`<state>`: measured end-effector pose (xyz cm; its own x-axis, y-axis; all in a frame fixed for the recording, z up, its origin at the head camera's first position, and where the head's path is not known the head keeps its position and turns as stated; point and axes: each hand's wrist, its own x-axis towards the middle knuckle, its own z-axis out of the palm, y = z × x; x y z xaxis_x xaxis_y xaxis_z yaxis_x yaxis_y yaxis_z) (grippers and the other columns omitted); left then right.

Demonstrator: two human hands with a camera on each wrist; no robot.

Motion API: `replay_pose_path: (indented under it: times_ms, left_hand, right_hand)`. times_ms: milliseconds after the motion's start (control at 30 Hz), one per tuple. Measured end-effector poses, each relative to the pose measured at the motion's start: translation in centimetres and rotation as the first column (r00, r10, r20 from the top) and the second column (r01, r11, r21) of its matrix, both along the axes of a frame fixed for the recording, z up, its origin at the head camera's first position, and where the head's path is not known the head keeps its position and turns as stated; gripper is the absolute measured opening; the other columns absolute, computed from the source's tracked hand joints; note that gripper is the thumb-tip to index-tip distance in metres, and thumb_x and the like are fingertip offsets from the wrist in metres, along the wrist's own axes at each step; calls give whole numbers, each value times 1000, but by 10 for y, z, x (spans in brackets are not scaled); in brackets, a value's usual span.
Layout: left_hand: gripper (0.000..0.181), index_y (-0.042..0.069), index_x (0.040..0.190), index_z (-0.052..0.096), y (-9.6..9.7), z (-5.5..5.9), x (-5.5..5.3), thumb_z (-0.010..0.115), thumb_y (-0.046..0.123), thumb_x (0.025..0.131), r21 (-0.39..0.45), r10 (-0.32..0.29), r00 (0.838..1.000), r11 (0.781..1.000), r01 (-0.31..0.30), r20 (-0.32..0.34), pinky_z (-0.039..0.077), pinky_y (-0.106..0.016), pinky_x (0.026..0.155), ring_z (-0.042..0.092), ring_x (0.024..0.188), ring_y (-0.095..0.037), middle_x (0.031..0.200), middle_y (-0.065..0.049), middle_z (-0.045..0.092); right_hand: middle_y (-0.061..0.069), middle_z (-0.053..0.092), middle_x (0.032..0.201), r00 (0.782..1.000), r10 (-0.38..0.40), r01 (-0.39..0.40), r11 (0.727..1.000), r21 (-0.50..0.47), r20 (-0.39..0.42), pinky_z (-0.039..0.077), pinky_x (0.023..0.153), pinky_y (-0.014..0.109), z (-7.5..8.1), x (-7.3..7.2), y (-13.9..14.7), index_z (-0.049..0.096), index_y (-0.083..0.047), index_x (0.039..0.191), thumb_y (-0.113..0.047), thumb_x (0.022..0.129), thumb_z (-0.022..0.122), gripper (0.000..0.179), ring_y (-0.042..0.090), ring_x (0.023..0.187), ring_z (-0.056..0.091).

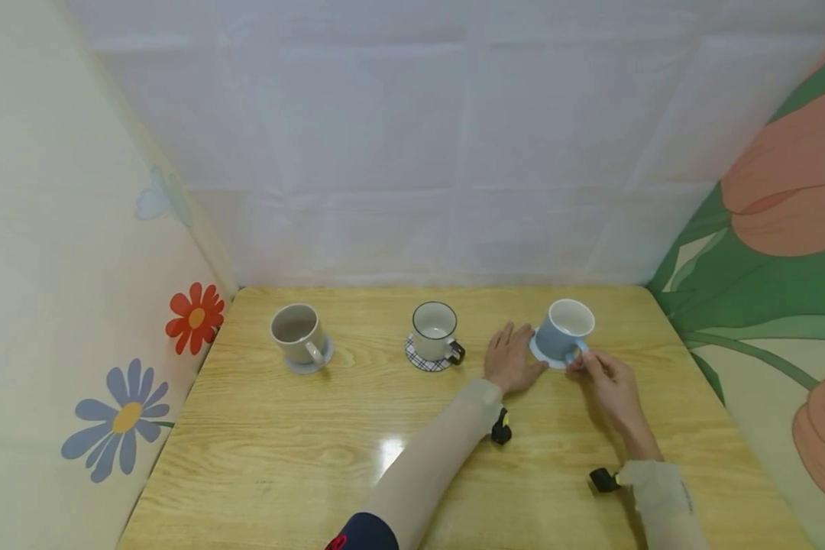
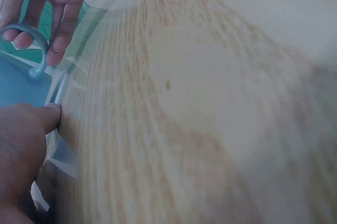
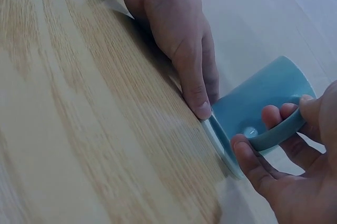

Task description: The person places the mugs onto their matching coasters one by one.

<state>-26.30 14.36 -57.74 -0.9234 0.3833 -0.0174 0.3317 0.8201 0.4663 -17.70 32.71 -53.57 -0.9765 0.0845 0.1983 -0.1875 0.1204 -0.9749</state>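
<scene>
A light blue mug (image 1: pixel 555 336) with a white inside stands on a pale blue round coaster (image 1: pixel 538 354) at the right of the table. My right hand (image 1: pixel 615 388) holds the mug's handle (image 3: pixel 281 130) between thumb and curled fingers. On the mug's left, my left hand (image 1: pixel 512 360) lies on the table with its fingers extended. In the right wrist view, the left thumb (image 3: pixel 197 95) touches the edge of the coaster beside the mug's base. The left wrist view catches the left hand (image 2: pixel 23 145) only in part.
A white mug (image 1: pixel 431 336) with a dark rim and black handle stands on a checked coaster (image 1: pixel 429 365) near the middle. Further left, a beige mug (image 1: pixel 299 336) sits on a grey coaster (image 1: pixel 305 367). A white sheet (image 1: pixel 412 153) hangs behind the wooden table (image 1: pixel 282 451).
</scene>
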Motion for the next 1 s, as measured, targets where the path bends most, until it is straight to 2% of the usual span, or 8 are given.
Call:
replay_pose_path:
  times_ms: [200, 500, 833, 1000]
  left_hand:
    - [72, 30, 164, 40, -1, 1, 0, 62, 61, 102, -8, 7, 1000, 1000, -7, -15, 11, -34, 136, 18, 166, -17, 174, 14, 32]
    - [73, 32, 163, 41, 1, 2, 2, 62, 63, 101, -32, 12, 1000, 999, -12, -16, 13, -34, 136, 19, 166, -16, 174, 16, 32]
    - [72, 32, 163, 42, 2, 1, 2, 64, 62, 101, -37, 26, 999, 999, -27, -28, 13, -33, 136, 19, 166, -15, 173, 16, 34]
    - [72, 32, 163, 41, 1, 0, 2, 63, 63, 101, -37, 24, 999, 999, -25, -38, 13, -33, 136, 20, 165, -15, 173, 16, 34]
  right_hand:
    - [2, 80, 92, 999, 38, -38, 997, -64, -5, 66, 83, 24, -1, -1, 1, 58, 30, 109, -8, 111, 55, 38, 9, 87, 78]
    - [7, 78, 89, 998, 50, -55, 985, -165, -36, 66, 81, 26, -5, -1, 0, 57, 30, 105, -3, 110, 54, 34, 12, 84, 78]
    - [7, 78, 90, 999, 44, -45, 983, -179, -9, 66, 82, 26, -7, -1, -2, 61, 27, 105, -5, 110, 55, 33, 11, 85, 77]
    - [6, 78, 90, 999, 43, -44, 985, -167, -13, 66, 81, 25, -9, -3, -2, 57, 31, 107, -4, 110, 54, 35, 10, 84, 78]
